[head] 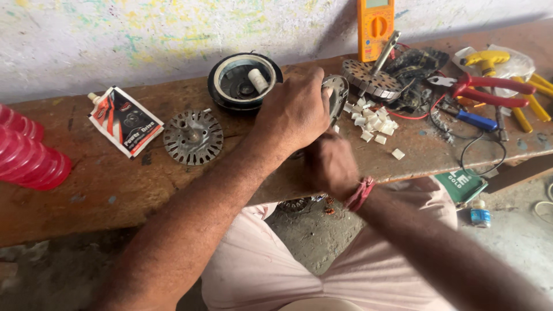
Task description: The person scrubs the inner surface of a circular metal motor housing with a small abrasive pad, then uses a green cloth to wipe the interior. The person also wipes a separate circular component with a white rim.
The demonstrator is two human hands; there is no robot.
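Hands at the workbench's (115,190) front edge: left hand (292,110) grasping a round metal motor plate (337,95) upright on the bench; right hand (330,164) clenched just below it, contents hidden; white plastic bits (371,122) just beside, loose slotted disc (193,137) well apart leftward.

To your left on the bench lies a flat red, white and black sachet (125,121). The orange meter's (375,26) screen (377,3) sits at the top edge. A green box (461,185) lies below the bench at right.
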